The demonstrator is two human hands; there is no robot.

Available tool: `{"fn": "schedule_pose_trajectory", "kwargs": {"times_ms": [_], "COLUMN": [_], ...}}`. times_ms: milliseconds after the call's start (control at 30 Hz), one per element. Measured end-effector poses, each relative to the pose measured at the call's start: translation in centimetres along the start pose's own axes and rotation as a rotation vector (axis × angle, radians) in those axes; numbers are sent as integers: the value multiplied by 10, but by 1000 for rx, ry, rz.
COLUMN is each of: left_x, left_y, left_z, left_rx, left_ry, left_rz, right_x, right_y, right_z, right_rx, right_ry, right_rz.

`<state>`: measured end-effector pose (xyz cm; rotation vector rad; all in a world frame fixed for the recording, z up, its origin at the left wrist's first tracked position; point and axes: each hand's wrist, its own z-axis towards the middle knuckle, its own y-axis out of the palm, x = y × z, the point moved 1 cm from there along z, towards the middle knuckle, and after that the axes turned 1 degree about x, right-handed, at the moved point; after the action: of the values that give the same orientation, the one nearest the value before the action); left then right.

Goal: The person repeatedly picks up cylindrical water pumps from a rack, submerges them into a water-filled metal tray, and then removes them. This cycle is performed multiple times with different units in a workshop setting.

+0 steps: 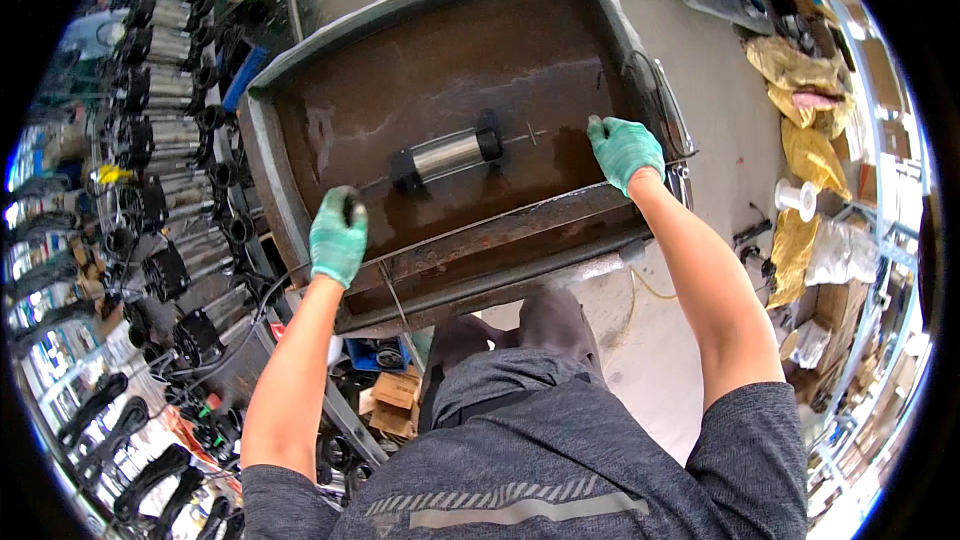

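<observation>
A silver cylinder with black ends, like a motor or pump body, lies tilted in brown liquid inside a wide metal tank. Thin rods stick out from both its ends; the right one carries a small crosspiece. My left hand, in a green glove with darkened fingertips, is curled closed over the tank's left side, apart from the cylinder. Over the right side is my right hand, also gloved in green, its fingers drawn together near the tank wall. Whatever either hand grips is too small or hidden to name.
A rusty bar crosses the near side of the tank. Rows of similar silver cylinders and black cables fill the rack at left. At right are yellow sacks, a white spool and shelving. Cardboard boxes lie below the tank.
</observation>
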<state>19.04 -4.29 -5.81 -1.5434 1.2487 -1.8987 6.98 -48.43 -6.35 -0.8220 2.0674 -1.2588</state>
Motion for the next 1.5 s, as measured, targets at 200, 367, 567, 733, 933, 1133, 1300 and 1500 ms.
{"fn": "schedule_pose_trajectory", "kwargs": {"times_ms": [200, 367, 567, 733, 933, 1133, 1300, 1500], "left_x": [94, 108, 118, 116, 112, 94, 93, 75], "left_y": [91, 155, 181, 177, 149, 133, 124, 127], "left_z": [65, 90, 100, 87, 69, 53, 41, 33], "left_rx": [-374, -574, -476, -379, -324, -321, -290, -212], "left_ry": [-224, -667, -1069, -984, -869, -826, -757, -681], "left_rz": [-98, -337, -906, -752, -605, -551, -488, -384], "right_x": [1, 9, 14, 16, 18, 18, 18, 17], "right_y": [-9, -4, -3, -1, 2, 0, 3, 4], "right_z": [-3, -4, -6, -5, -4, -6, -4, -5], "right_rx": [-40, 46, 81, 76, 113, 111, 116, 128], "right_ry": [-4, -43, -69, -59, -82, -98, -94, -103], "right_rz": [87, 152, 209, 237, 270, 256, 259, 240]}}
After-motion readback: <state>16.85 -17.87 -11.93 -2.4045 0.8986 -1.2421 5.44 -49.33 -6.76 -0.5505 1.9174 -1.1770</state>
